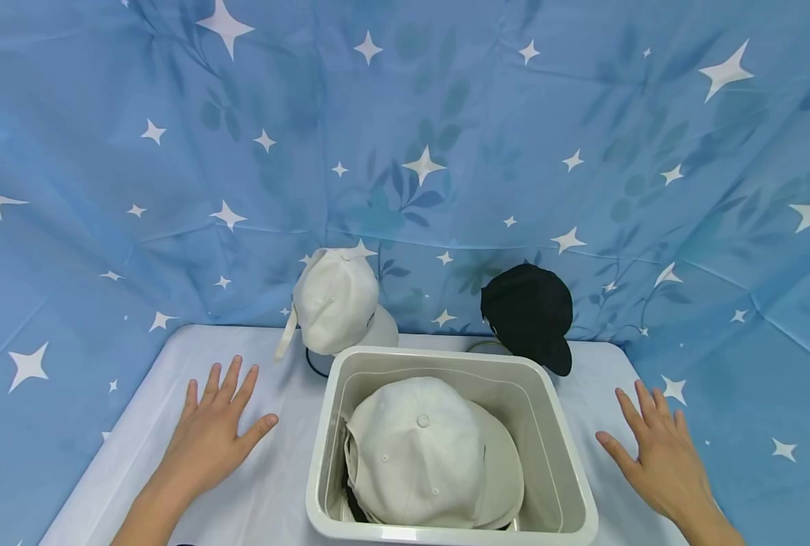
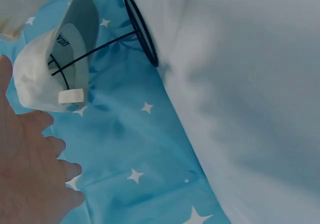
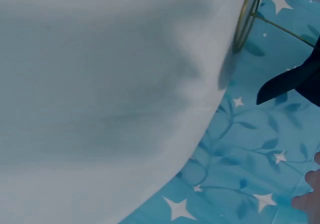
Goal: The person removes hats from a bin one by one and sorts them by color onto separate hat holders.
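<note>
My left hand (image 1: 208,436) is spread with straight fingers over the white table, left of a beige plastic bin (image 1: 569,485), and holds nothing. On the bin's other side my right hand (image 1: 664,455) is spread likewise, also holding nothing. Inside the bin lies a white baseball cap (image 1: 419,447) on top, with something dark partly showing beneath it. Behind the bin, another white cap (image 1: 337,303) hangs on a thin black wire stand (image 2: 100,48). A black cap (image 1: 528,315) sits at the back right on a gold-coloured wire stand (image 3: 243,22).
The table (image 1: 241,508) has a white cloth and rounded back corners. Around it hangs a blue curtain (image 1: 405,114) printed with white stars and leaves, close behind both caps on stands. The bin fills the front middle of the table.
</note>
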A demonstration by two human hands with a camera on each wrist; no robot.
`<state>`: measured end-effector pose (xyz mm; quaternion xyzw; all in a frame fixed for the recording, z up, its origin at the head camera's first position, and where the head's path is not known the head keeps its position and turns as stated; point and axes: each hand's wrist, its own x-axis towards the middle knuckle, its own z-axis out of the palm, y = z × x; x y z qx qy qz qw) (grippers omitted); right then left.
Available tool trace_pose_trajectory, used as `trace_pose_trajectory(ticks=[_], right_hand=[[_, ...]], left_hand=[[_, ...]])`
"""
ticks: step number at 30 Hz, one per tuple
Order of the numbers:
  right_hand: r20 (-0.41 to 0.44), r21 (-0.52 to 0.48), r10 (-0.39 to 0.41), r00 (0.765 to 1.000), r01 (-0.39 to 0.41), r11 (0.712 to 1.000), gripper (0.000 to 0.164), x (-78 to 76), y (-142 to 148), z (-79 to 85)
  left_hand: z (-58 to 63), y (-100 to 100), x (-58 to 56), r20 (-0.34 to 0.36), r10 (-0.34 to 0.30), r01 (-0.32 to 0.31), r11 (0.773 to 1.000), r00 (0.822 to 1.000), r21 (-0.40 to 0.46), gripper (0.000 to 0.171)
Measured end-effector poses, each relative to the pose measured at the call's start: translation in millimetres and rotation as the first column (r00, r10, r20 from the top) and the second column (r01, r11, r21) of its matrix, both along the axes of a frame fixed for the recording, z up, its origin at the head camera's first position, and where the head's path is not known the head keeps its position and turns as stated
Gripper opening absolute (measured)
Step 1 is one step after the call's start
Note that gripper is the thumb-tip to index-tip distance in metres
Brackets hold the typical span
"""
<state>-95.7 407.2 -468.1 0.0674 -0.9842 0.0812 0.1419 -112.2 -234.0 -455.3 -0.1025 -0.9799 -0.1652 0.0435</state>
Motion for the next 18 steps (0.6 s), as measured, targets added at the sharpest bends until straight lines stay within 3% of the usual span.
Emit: trace_pose_trajectory(ticks=[11, 18], right_hand=[[-0.064, -0.002, 0.053, 0.997, -0.053, 0.999, 0.089, 3.5, -23, 32.1], [-0.140, 0.010, 0.133, 0.981, -0.133, 0.991, 0.094, 5.5, -42, 49.2]], left_hand=[[19.0, 22, 11.7, -0.109, -0.067, 0.068, 0.998, 0.992, 0.009, 0.084], [20.0, 33, 18.4, -0.223, -0.125, 0.135, 0.990, 0.967, 0.030, 0.083]])
